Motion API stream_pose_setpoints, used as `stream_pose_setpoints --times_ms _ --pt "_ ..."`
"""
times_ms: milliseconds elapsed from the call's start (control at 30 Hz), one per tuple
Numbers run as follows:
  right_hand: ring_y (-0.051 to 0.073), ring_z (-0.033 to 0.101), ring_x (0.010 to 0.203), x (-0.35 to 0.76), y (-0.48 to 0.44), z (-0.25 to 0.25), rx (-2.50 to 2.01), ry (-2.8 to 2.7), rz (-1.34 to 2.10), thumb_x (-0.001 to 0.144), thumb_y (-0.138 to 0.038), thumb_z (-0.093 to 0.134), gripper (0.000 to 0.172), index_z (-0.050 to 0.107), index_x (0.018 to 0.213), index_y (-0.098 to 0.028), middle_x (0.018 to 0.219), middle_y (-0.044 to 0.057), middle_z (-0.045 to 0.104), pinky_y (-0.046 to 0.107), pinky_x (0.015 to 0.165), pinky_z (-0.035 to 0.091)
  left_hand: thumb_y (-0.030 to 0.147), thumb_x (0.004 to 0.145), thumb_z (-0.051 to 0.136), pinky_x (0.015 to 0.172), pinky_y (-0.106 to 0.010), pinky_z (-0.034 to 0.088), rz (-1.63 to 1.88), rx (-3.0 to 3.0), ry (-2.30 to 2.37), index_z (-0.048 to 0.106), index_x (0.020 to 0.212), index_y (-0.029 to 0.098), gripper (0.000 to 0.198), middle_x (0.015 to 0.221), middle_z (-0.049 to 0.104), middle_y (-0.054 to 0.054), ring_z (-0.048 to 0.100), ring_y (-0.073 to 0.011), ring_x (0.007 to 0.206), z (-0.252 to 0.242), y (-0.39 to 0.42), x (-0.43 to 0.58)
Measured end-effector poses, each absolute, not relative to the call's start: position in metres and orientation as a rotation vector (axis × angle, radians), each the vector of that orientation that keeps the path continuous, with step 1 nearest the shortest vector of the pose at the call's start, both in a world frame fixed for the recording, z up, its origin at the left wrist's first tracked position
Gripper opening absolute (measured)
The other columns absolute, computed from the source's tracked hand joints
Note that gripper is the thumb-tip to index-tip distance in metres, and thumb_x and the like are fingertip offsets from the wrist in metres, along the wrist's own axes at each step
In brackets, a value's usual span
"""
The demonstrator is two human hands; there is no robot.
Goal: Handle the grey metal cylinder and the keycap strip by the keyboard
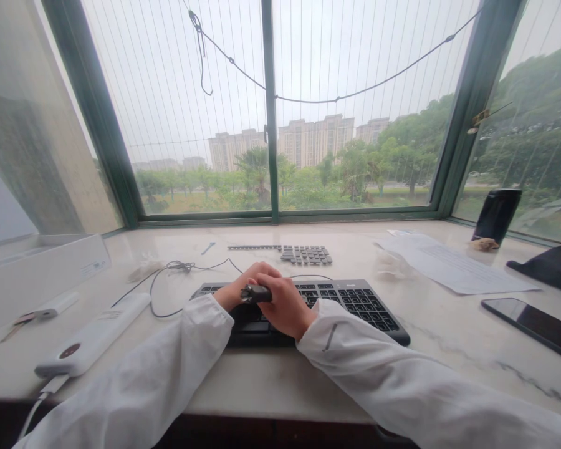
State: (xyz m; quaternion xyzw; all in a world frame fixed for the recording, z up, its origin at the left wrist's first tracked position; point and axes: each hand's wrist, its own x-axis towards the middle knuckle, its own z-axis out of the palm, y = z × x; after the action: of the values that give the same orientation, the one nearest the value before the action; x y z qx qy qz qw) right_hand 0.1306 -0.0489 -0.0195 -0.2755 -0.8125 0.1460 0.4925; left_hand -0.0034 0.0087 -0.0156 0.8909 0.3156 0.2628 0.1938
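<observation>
The pale surface (262, 380) stretched from its near edge back to the window frame. Midway along it, set in from the near edge, lay the black keyboard (362, 305), many of its key positions without caps. Over its left part, the right hand (287, 302) overlapped the left hand (236, 285). Toward the surface's far edge sat the loose keycaps (306, 254), in a block and a row. The right fingers were closed around the dark tool (258, 293).

An off-angle push could have made the tool slip and mark the keyboard or nick the left hand. A careless reach toward the far edge might have scattered the caps, and the left sleeve, close to the looped cable (177, 266), might have snagged it.

The left fingertips were hidden, so their grip could not be told. The tool's working end and the keys beneath were also covered.
</observation>
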Motion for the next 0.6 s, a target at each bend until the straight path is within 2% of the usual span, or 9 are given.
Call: stream_pose_setpoints --times_ms 100,233,300,400,500,600 --pt "0.014 0.046 0.06 0.132 -0.049 -0.017 -0.734 -1.875 0.308 0.084 -0.022 0.045 0.018 0.055 0.069 -0.021 0.065 0.0 0.056 0.024 0.059 0.034 0.017 0.073 0.058 0.062 -0.024 0.044 0.764 2.533 0.883 0.064 0.069 0.01 0.01 0.074 0.065 -0.005 0.054 -0.0157 0.07 -0.017 0.008 -0.001" --pt "0.012 0.04 0.052 0.145 -0.035 -0.007 -0.934 -1.628 0.223 0.087 -0.033 0.043 0.034 0.044 0.056 -0.02 0.053 -0.001 0.046 0.025 0.054 0.029 0.031 0.071 0.067 0.055 -0.022 0.04 0.751 2.571 0.974 0.066 0.069 0.013 0.018 0.065 0.064 0.0 0.051 -0.011 0.058 -0.016 0.004 0.005" --pt "0.012 0.04 0.051 0.157 -0.025 0.0 -1.023 -1.578 0.248 0.088 -0.04 0.042 0.04 0.044 0.053 -0.019 0.051 -0.001 0.046 0.025 0.052 0.028 0.036 0.073 0.067 0.053 -0.021 0.038 0.746 2.575 0.976 0.068 0.073 0.014 0.022 0.063 0.064 0.001 0.05 -0.0091 0.054 -0.014 0.001 0.006" --pt "0.013 0.042 0.048 0.177 -0.009 0.008 -1.138 -1.677 0.44 0.085 -0.047 0.046 0.046 0.051 0.05 -0.018 0.048 0.001 0.05 0.026 0.051 0.028 0.035 0.075 0.066 0.059 -0.021 0.041 0.86 2.647 0.951 0.07 0.08 0.016 0.02 0.068 0.066 0.0 0.052 -0.0089 0.057 -0.008 -0.003 0.006" --pt "0.016 0.053 0.056 0.193 0.005 0.009 -1.196 -1.801 0.569 0.077 -0.044 0.06 0.036 0.064 0.053 -0.017 0.055 0.003 0.06 0.026 0.056 0.033 0.031 0.075 0.067 0.067 -0.024 0.043 0.935 2.748 0.953 0.069 0.081 0.018 0.015 0.073 0.067 0.0 0.057 -0.0111 0.064 -0.005 -0.004 0.004" --pt "0.017 0.055 0.06 0.203 0.011 0.007 -1.215 -1.898 0.65 0.071 -0.04 0.068 0.026 0.069 0.056 -0.019 0.056 0.002 0.062 0.026 0.057 0.035 0.029 0.075 0.066 0.069 -0.025 0.044 0.955 2.814 1.007 0.068 0.082 0.019 0.012 0.076 0.067 0.0 0.059 -0.013 0.069 -0.005 -0.003 0.003"
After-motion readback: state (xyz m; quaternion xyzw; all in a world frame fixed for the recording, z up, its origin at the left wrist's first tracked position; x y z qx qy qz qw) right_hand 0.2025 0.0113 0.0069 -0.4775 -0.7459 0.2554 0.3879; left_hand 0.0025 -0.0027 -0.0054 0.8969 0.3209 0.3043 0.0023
